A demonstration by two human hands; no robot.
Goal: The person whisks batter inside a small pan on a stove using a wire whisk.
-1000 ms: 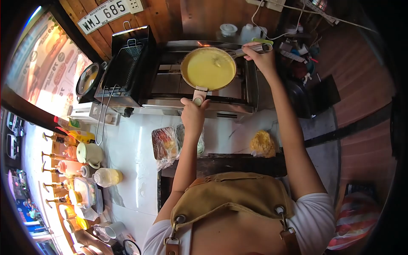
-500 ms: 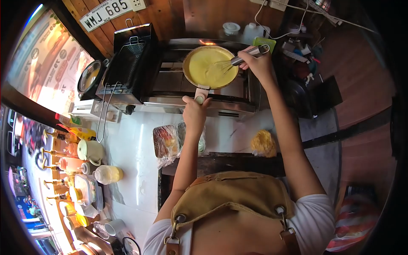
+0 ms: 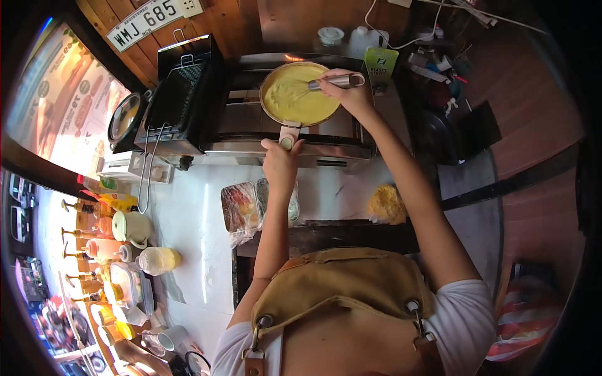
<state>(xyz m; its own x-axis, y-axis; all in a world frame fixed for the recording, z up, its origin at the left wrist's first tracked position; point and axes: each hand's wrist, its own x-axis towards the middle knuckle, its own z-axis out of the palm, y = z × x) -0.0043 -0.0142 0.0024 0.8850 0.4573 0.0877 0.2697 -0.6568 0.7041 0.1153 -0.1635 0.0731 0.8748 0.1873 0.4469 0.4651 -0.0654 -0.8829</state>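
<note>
A round pan point(image 3: 272, 111) holding a thick yellow mixture point(image 3: 295, 103) rests on the stove point(image 3: 241, 128). My left hand point(image 3: 280, 161) is closed around the pan's light handle point(image 3: 289, 135) at the near side. In my right hand point(image 3: 347, 94) is the metal handle of a whisk point(image 3: 338, 81), gripped from the right of the pan. The whisk's wires dip into the mixture, tilted down to the left, and their tips are hidden in it.
Left of the stove stands a black fryer point(image 3: 179, 100) with a wire basket. Wrapped trays point(image 3: 241, 207) and a bag of yellow food point(image 3: 386, 205) lie on the counter point(image 3: 194, 250). Bottles and a pale green mug point(image 3: 130, 227) line the left side. A green box point(image 3: 380, 62) stands behind my right hand.
My right hand has moved left with the whisk, which has swept from the pan's right side toward its middle. More of the green box shows. My left hand keeps its hold.
</note>
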